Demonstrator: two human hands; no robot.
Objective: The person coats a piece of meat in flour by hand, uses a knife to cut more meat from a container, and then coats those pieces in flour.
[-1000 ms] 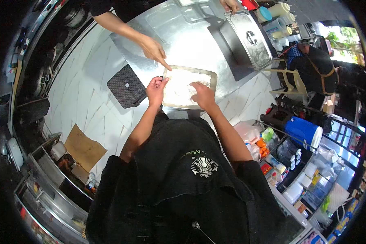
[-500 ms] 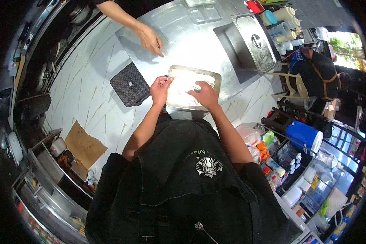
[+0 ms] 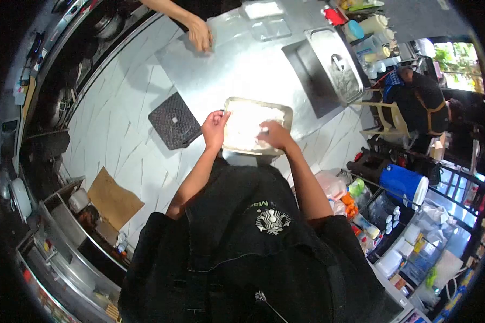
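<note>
A rectangular metal tray [image 3: 257, 101] lies at the near edge of the steel table [image 3: 242, 59], with bright white, overexposed contents [image 3: 248, 126]. My left hand [image 3: 214, 128] is closed on the tray's left rim, thumb on the inner side. Over the right part of the white contents is my right hand [image 3: 275, 134], its fingers bent down into or against them. Glare and motion blur hide whether anything is between those fingertips.
Another person's hand [image 3: 200, 36] rests at the table's far left. A lidded steel container [image 3: 337, 64] stands right, clear containers [image 3: 271, 29] at the back. A dark woven stool [image 3: 173, 121] is left; a person [image 3: 428, 102] is at the right.
My right hand has shifted slightly right and lower over the white contents. The other person's hand has drawn back toward the far edge. The whole view has shifted a little.
</note>
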